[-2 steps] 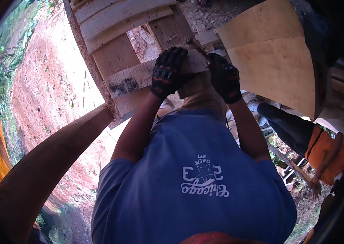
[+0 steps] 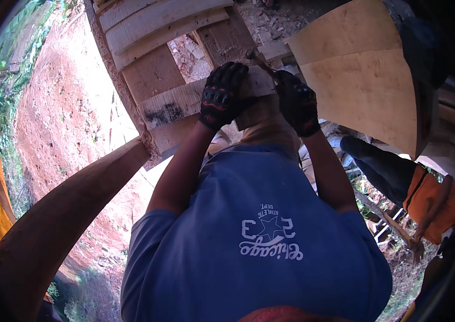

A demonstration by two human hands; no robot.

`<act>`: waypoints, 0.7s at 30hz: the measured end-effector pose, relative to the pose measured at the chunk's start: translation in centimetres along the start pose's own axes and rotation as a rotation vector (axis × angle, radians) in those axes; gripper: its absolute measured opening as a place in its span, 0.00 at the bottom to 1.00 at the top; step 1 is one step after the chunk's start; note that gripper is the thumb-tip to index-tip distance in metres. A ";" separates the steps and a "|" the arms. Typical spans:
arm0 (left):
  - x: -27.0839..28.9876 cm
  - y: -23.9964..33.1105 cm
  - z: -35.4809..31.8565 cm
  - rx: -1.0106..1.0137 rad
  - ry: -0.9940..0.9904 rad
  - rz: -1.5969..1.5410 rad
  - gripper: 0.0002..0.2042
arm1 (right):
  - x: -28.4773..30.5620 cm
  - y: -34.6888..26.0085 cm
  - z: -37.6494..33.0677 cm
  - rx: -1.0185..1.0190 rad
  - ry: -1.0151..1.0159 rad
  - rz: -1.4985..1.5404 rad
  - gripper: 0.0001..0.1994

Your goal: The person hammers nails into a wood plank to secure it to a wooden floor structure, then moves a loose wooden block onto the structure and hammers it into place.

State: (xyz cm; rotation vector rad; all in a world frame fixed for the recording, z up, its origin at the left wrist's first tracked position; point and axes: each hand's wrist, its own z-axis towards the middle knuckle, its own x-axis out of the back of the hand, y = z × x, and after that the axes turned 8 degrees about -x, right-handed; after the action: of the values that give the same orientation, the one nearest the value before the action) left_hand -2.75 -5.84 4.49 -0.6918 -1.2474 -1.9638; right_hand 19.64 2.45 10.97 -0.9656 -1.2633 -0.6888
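Note:
My left hand, in a black glove with red trim, lies over a pale wooden board that bears a dark smudge near its left end. Its fingers point away from me and the thumb stretches right, toward the board's near edge. My right hand, gloved alike, is closed around a hammer. The hammer's head points up and left, above the board's right part. Beneath the board run wider brown planks. What lies under my left palm is hidden.
More pale slats are stacked crosswise at the far side. A large plywood sheet leans at the right. A curved timber post stands at the left, beside reddish ground. Another person in an orange top is at the lower right.
My hands, the hammer and the board look the same. At the right, the other person's arm has shifted slightly.

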 end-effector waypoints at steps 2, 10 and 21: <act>0.0 0.0 0.0 -0.002 0.000 -0.004 0.41 | -0.2 0.4 0.0 0.026 0.019 0.058 0.16; -1.1 0.5 -0.5 -0.142 0.036 -0.037 0.25 | -0.4 0.4 0.2 0.126 0.104 0.063 0.15; -5.2 2.7 3.9 -0.256 0.117 -0.044 0.12 | -1.0 1.0 -0.2 -0.069 0.060 0.248 0.17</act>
State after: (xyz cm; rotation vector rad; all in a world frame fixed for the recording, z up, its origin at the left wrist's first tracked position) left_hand 2.77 -1.61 3.66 -0.6663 -0.9588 -2.1910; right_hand 20.38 2.66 9.82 -1.1283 -1.0514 -0.5652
